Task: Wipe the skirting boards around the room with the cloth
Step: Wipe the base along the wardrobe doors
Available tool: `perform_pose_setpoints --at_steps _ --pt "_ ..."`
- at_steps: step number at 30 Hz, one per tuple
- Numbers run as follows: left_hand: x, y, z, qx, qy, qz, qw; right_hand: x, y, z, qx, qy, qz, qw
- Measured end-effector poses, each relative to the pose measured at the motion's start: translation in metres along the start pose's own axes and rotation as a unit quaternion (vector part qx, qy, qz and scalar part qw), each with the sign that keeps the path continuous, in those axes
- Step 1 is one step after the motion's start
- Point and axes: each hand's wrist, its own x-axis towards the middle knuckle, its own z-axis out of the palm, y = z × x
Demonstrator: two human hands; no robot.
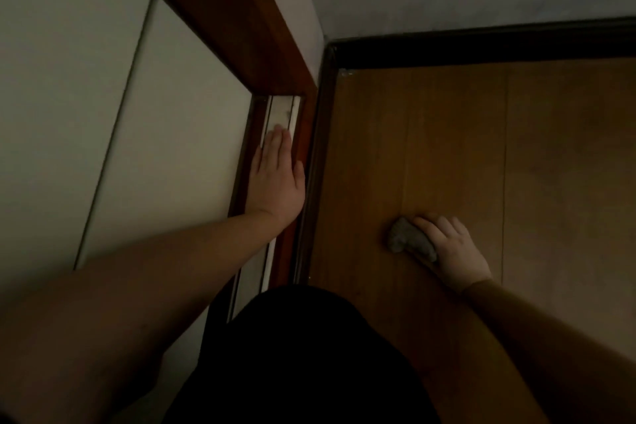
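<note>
Resting between strokes, by appearance: right hand (447, 248) grips cloth (409, 240) on floor (550, 182), apart from skirting (481, 45). Left hand (277, 179) flat, fingers straight, braced on door track (280, 113). Next: carry cloth to far skirting, wipe along.

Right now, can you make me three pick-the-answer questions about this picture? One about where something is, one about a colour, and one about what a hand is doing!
1. Where is the cloth?
A. on the wooden floor
B. on the skirting board
C. hanging on the wall

2. What colour is the cloth?
A. red
B. grey
C. yellow

3. What is the left hand doing?
A. making a fist
B. lying flat with straight fingers on the door track
C. holding a cup

Answers: 1 A, the right hand holds it against the floor boards. 2 B, it looks dull grey. 3 B, its fingers lie straight along the pale track.
</note>
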Motion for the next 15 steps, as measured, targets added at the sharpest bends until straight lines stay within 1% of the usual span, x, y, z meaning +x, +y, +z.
perform_pose_setpoints --at_steps 1,3,6,8,9,12,15 --pt "0.002 -0.001 -0.001 -0.007 -0.001 0.006 1.0 0.003 -0.001 0.0 0.017 -0.003 0.017 1.0" --pt "0.007 -0.008 -0.006 -0.006 -0.012 0.039 0.999 0.01 -0.008 -0.004 0.05 -0.02 0.078 0.996" --pt "0.015 -0.023 -0.013 0.003 0.008 0.1 0.995 0.021 -0.026 -0.017 0.082 -0.058 0.141 0.985" --pt "0.016 -0.026 -0.012 -0.02 0.012 0.106 0.994 0.025 -0.036 -0.03 0.1 -0.059 0.172 0.978" --pt "0.017 -0.026 -0.01 -0.03 0.0 0.108 0.994 0.025 -0.041 -0.036 0.104 -0.052 0.184 0.976" --pt "0.017 -0.025 -0.008 -0.008 -0.016 0.112 0.994 0.025 -0.061 -0.055 0.099 -0.024 0.2 0.975" --pt "0.018 -0.028 -0.009 -0.004 -0.026 0.115 0.993 0.033 -0.081 -0.067 0.101 -0.01 0.174 0.979"
